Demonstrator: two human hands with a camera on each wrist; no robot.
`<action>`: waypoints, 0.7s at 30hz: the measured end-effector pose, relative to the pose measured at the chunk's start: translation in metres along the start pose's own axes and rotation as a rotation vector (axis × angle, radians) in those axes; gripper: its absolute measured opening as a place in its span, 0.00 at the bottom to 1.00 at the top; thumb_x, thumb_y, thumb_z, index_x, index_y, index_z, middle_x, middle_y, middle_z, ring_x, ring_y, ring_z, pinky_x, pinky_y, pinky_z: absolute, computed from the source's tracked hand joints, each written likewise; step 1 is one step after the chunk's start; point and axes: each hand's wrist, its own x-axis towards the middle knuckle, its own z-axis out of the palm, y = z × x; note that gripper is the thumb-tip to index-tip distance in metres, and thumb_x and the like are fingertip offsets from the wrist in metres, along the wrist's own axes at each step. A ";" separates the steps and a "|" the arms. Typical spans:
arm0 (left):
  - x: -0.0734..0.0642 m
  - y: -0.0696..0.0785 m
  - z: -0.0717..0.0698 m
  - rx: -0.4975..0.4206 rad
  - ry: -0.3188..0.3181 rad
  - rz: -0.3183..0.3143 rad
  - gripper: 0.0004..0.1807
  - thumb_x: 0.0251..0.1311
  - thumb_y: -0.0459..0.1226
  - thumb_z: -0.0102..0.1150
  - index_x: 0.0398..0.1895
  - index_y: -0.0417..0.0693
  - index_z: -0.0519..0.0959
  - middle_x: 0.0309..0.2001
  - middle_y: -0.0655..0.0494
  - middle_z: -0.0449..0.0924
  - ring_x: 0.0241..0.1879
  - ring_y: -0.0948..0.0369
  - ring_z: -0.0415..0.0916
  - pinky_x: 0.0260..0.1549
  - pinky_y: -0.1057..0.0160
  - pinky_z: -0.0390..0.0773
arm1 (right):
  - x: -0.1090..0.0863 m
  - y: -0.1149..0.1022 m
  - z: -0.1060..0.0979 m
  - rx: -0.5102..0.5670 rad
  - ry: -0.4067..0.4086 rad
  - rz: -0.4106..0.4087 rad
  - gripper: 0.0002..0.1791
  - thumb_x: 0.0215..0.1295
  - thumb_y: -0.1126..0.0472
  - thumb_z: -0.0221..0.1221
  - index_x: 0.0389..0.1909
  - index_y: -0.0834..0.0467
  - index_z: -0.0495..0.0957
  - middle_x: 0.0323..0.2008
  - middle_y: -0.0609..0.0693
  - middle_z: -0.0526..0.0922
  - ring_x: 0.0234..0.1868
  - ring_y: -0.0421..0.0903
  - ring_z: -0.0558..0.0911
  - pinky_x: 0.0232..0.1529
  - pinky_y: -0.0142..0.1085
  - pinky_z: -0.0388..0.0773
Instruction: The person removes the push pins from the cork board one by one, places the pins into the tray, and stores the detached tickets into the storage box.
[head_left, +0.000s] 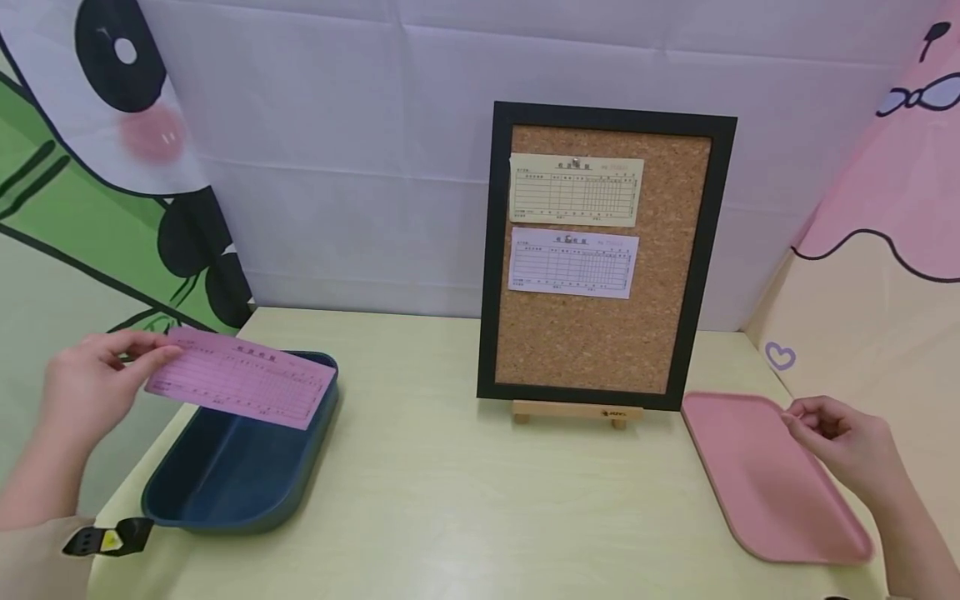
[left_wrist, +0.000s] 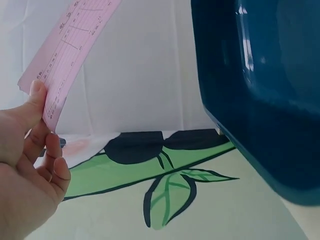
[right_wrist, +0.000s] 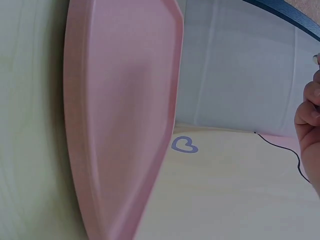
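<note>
My left hand (head_left: 93, 387) pinches the left end of a pink receipt slip (head_left: 243, 379), printed with a ruled form, between thumb and fingers. The slip hangs tilted over a deep blue bin (head_left: 232, 475). In the left wrist view the same slip (left_wrist: 67, 55) rises from the thumb. My right hand (head_left: 851, 446) is over the right edge of a pink tray (head_left: 780, 483), thumb and forefinger together and the other fingers curled. At its fingertips in the right wrist view shows a small pale object (right_wrist: 316, 59), too small and cut off to identify.
A black-framed corkboard (head_left: 592, 350) stands on a small wooden easel (head_left: 577, 410) at the table's back. Pinned to it are a yellowish slip (head_left: 576, 192) and, below, a pale purple slip (head_left: 573, 265). Cartoon-printed cloth (head_left: 337, 167) hangs behind and beside the table (head_left: 420, 492).
</note>
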 end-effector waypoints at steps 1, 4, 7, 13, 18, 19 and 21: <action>0.001 -0.003 0.000 0.010 -0.012 0.006 0.17 0.54 0.47 0.57 0.36 0.40 0.79 0.29 0.49 0.70 0.27 0.72 0.54 0.15 0.69 0.59 | 0.000 0.001 0.000 0.003 -0.005 0.007 0.10 0.46 0.76 0.61 0.26 0.59 0.76 0.16 0.36 0.75 0.17 0.29 0.73 0.17 0.22 0.66; 0.005 -0.011 0.000 0.031 -0.045 0.034 0.18 0.54 0.47 0.57 0.35 0.40 0.79 0.29 0.47 0.70 0.27 0.71 0.54 0.14 0.69 0.60 | 0.000 0.006 0.000 0.012 -0.027 0.033 0.09 0.48 0.75 0.61 0.27 0.59 0.76 0.17 0.36 0.76 0.17 0.30 0.73 0.17 0.22 0.66; 0.010 -0.018 -0.001 0.056 -0.062 0.079 0.17 0.53 0.47 0.58 0.33 0.41 0.79 0.28 0.46 0.70 0.27 0.71 0.53 0.15 0.68 0.59 | 0.000 0.009 0.000 0.022 -0.055 0.067 0.07 0.49 0.73 0.61 0.27 0.60 0.76 0.18 0.37 0.76 0.18 0.30 0.72 0.18 0.23 0.66; 0.022 -0.026 -0.002 0.095 -0.128 0.148 0.16 0.53 0.46 0.59 0.32 0.41 0.80 0.28 0.44 0.73 0.29 0.62 0.59 0.19 0.65 0.60 | -0.002 0.016 0.001 0.021 -0.128 0.117 0.04 0.52 0.69 0.61 0.29 0.60 0.76 0.19 0.39 0.77 0.19 0.32 0.73 0.18 0.25 0.67; 0.028 -0.028 0.002 0.109 -0.200 0.184 0.15 0.53 0.45 0.59 0.33 0.42 0.80 0.30 0.44 0.72 0.31 0.53 0.61 0.22 0.62 0.60 | -0.003 0.021 0.002 0.030 -0.184 0.132 0.04 0.53 0.68 0.60 0.31 0.60 0.77 0.21 0.39 0.77 0.20 0.33 0.74 0.19 0.25 0.68; 0.029 -0.028 0.003 0.111 -0.206 0.193 0.14 0.53 0.44 0.60 0.32 0.42 0.80 0.29 0.45 0.72 0.31 0.53 0.61 0.22 0.62 0.60 | -0.003 0.021 0.002 0.029 -0.194 0.137 0.04 0.53 0.67 0.60 0.31 0.60 0.77 0.21 0.38 0.77 0.21 0.33 0.74 0.20 0.25 0.68; 0.031 -0.028 0.005 0.115 -0.214 0.219 0.12 0.52 0.43 0.61 0.31 0.43 0.80 0.28 0.47 0.71 0.30 0.54 0.61 0.21 0.63 0.60 | -0.004 0.021 0.002 0.027 -0.214 0.149 0.04 0.54 0.66 0.60 0.31 0.61 0.77 0.22 0.37 0.78 0.21 0.33 0.74 0.20 0.25 0.68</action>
